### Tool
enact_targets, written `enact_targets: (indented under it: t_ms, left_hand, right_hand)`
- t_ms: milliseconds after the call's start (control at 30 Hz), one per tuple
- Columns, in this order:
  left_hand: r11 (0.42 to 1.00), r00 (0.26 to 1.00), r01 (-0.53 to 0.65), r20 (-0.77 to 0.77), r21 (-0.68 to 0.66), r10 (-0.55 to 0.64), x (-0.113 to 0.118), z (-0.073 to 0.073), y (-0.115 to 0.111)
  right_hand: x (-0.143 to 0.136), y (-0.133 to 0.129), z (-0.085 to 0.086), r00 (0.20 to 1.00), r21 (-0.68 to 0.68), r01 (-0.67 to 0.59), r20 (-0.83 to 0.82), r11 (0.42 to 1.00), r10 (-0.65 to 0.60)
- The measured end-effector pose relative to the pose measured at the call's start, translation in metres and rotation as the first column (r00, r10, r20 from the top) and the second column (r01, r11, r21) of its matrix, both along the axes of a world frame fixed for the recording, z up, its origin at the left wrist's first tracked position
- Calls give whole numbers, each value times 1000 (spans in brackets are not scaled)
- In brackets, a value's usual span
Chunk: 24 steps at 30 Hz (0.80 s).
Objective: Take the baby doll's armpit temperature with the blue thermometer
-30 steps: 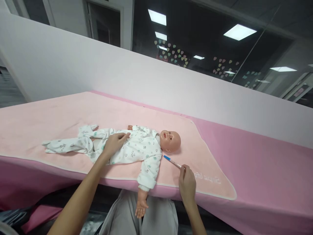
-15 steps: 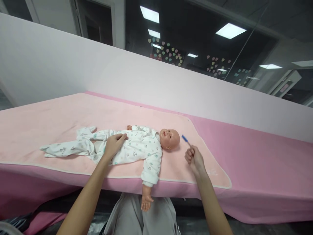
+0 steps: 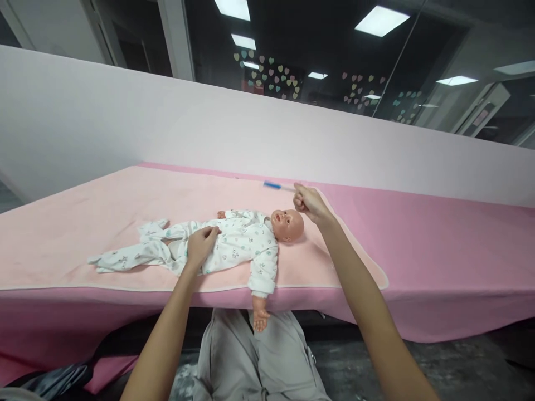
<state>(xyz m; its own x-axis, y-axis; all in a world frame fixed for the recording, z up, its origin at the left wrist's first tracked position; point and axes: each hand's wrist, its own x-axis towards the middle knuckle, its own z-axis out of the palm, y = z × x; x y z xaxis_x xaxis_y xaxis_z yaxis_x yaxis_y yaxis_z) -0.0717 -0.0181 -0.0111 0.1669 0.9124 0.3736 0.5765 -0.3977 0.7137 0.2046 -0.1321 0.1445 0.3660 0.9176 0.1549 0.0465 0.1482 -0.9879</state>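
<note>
A baby doll (image 3: 287, 225) in a white patterned sleepsuit (image 3: 238, 239) lies on its back, its head to the right and one arm hanging over the near edge. On the doll's belly rests my left hand (image 3: 202, 244), thumb and fingers drawn together at the sleepsuit; the fingertips are partly hidden. Above and beyond the doll's head, my right hand (image 3: 308, 201) is closed around the pale end of a thin stick with a blue tip (image 3: 272, 185). The stick points left, blurred by motion, and does not touch the doll.
A peach mat (image 3: 75, 223) lies under the doll on a pink-covered table (image 3: 438, 250). Behind the table rises a white partition (image 3: 251, 133) with a dark window (image 3: 317, 39) above it. My legs (image 3: 259, 356) are against the near edge.
My right hand has moved away from me and leftward, past the doll's head, swinging the blue-tipped stick to point left. My left hand stays on the belly. The camera view has shifted slightly.
</note>
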Motion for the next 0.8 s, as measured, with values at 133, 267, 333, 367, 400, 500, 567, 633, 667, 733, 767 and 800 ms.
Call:
enact_targets:
  t_ms: [133,267,333,367,400,500,567,633,667,733,767,800]
  left_hand:
    - [999,998,33,-60,-6,-33,-2,1,1]
    - [998,993,46,-110,-46,-51,-1,6,-2]
    - [997,989,66,-132,-30,-69,1,10,-5]
    - [996,986,92,-142,18,-89,4,14,-7]
    - [987,983,123,-148,99,-108,7,18,-10]
    - [892,982,178,-132,415,-135,20,41,-26]
    - [818,988,151,-64,556,-139,31,65,-42]
    - [733,976,145,27,665,-217,41,94,-63]
    - [698,957,152,73,700,-281,45,110,-74]
    - [670,886,188,170,718,-431,50,140,-98]
    - [659,824,222,223,719,-521,50,153,-110]
    - [642,748,275,260,716,-611,48,164,-122]
  right_hand:
    - [-16,-4,-2,992,-44,-23,-129,999,17]
    - [-20,-7,1,970,-48,44,-239,998,-54]
    - [-17,-8,4,976,-48,92,-196,995,-99]
    - [-14,-8,6,977,-42,102,-184,994,-108]
    - [-11,-8,7,976,-33,100,-190,994,-104]
    - [2,-9,12,943,-29,-23,-332,999,12]
    - [12,-10,15,919,-28,-39,-393,999,25]
    - [20,-10,16,923,-42,-4,-385,999,-12]
    - [24,-11,16,927,-50,-3,-375,999,-16]
    - [31,-12,16,937,-67,-18,-349,998,-6]
    - [33,-12,16,945,-78,1,-326,997,-27]
    - [36,-11,15,953,-87,41,-295,995,-65]
